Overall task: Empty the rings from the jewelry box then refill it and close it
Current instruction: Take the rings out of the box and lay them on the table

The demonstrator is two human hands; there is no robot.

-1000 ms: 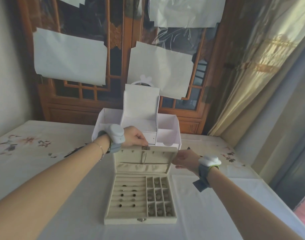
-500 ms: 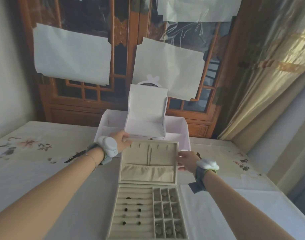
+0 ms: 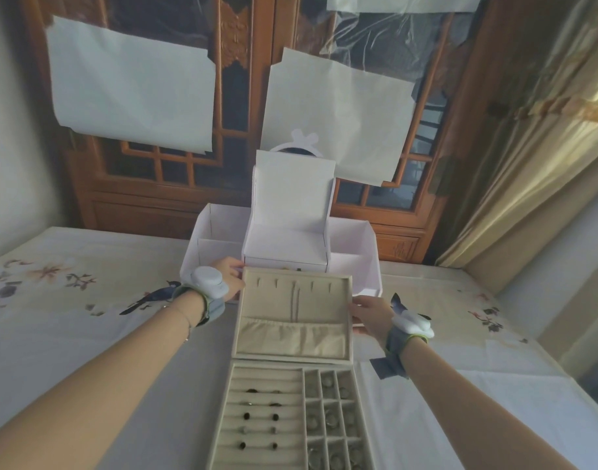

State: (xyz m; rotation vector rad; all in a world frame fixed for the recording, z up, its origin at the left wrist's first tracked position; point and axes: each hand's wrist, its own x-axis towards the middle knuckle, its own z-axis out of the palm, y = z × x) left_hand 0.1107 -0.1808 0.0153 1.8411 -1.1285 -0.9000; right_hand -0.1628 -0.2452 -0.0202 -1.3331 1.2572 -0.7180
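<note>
Carved wooden doors papered over with white sheets [image 3: 131, 86] behind; embroidered cloth over the table [image 3: 53, 300]; white cardboard organizer [image 3: 287, 232] standing at the far edge. Just in front of it, beige velvet jewelry box [image 3: 290, 418], lid [image 3: 294, 317] swung up and tilted back past upright, lining and pocket facing the camera. Left hand [image 3: 228, 278] at the lid's upper left corner, fingers wrapped behind the edge, grip on the lid. Right hand [image 3: 370, 313] against the lid's right edge at mid-height, fingers around the rim; how firmly clamped, hard to tell, but holding rather than merely touching. Rings [image 3: 260, 417] seated in two columns down the rolled slots of the tray's left half, more in the small square compartments on the right. None lifted out yet, so emptying not begun. Key relation for the next move: rings below and nearer the body than both hands, ring rows running left to right, slots on the left hand's side, compartments on the right's. Likely need: release the lid, draw a hand back and down.
</note>
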